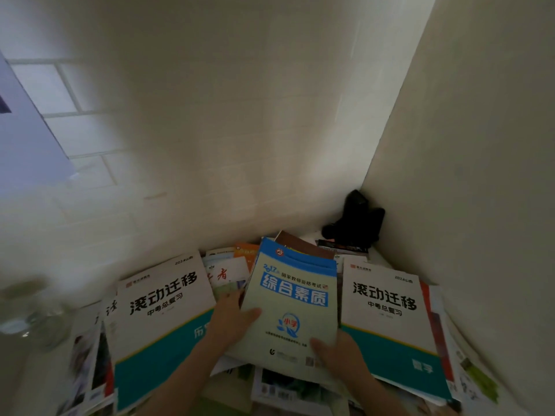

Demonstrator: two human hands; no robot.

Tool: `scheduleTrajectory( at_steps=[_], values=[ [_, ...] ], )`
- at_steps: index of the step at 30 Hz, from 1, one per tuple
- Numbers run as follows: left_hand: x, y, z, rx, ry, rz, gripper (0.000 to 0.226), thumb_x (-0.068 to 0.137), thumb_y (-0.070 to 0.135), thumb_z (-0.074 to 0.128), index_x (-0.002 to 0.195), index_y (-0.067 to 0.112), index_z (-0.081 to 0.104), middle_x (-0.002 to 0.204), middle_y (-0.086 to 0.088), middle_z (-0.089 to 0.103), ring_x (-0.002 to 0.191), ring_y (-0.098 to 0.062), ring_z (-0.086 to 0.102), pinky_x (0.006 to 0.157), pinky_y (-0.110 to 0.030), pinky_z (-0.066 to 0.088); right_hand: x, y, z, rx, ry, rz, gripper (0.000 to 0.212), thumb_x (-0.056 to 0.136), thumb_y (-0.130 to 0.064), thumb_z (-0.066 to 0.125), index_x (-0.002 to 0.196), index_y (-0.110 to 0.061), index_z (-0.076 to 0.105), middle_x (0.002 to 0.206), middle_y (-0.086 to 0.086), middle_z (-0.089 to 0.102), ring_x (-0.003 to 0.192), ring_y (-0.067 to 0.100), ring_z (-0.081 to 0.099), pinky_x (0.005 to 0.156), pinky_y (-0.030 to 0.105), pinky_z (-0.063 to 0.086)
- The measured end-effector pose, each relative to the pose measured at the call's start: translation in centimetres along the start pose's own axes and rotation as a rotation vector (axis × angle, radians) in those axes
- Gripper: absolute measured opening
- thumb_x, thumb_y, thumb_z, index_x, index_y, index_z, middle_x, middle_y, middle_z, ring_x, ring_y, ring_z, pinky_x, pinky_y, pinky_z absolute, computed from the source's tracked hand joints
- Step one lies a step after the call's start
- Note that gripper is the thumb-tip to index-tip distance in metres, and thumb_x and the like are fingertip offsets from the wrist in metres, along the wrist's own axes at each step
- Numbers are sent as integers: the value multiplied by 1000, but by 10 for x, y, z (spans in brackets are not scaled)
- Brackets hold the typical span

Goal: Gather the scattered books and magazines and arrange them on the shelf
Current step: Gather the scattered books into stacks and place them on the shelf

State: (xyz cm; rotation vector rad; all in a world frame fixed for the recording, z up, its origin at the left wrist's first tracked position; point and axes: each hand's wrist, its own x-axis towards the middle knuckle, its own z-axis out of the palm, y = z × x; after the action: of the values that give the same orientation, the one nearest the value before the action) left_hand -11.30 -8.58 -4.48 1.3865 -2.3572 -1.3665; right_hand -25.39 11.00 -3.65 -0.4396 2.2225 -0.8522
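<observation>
Two hands round blue-green book

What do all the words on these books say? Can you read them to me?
Pale green and blue book held in both hands: "2017", "国家教师资格考试", "综合素质", "小学"; the small print at the bottom is too blurred.
Left white and teal workbook: "2024山西", "滚动迁移", "中考总复习", "历" (the rest is hidden).
Right white and teal workbook: "2024山西", "滚动迁移", "中考总复习"; the white word on its teal band is too blurred.
White magazine behind: "者".
Others: unreadable.
</observation>
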Motion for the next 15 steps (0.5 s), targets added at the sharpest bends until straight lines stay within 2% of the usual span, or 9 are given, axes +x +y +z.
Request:
scheduleTrajectory(
  at_steps=[3,7,12,15],
  values=[
    [3,-5,3,-6,17,-3,57,72,57,61,121,28,59,116,-2,63,101,-19,61,90,-43,53,1,-1,0,-47,6,-26,37,90,-31,63,124,-17,56,122,3,64,106,18,62,82,23,48],
    [4,2,7,67,75,-38,55,83,43,66,130,18,53,126,-9,53,118,-27,49,100,-45,44,5,2,-2,-75,28,-30,41,89,-33,65,125,-15,55,124,3,64,111,18,61,82,21,46],
    [14,4,14,37,55,-30,49,85,43,63,128,21,54,126,-7,55,112,-25,54,96,-46,48,16,3,-10,-62,137,-59,42,77,-35,76,111,-12,66,111,4,70,95,16,68,78,24,57],
    [13,15,15,106,58,-60,50,83,43,65,126,19,53,130,-10,55,117,-27,52,99,-49,46,19,0,-18,-162,100,-80,40,79,-40,74,109,-15,67,109,2,71,83,9,66,67,15,53]
  ],
)
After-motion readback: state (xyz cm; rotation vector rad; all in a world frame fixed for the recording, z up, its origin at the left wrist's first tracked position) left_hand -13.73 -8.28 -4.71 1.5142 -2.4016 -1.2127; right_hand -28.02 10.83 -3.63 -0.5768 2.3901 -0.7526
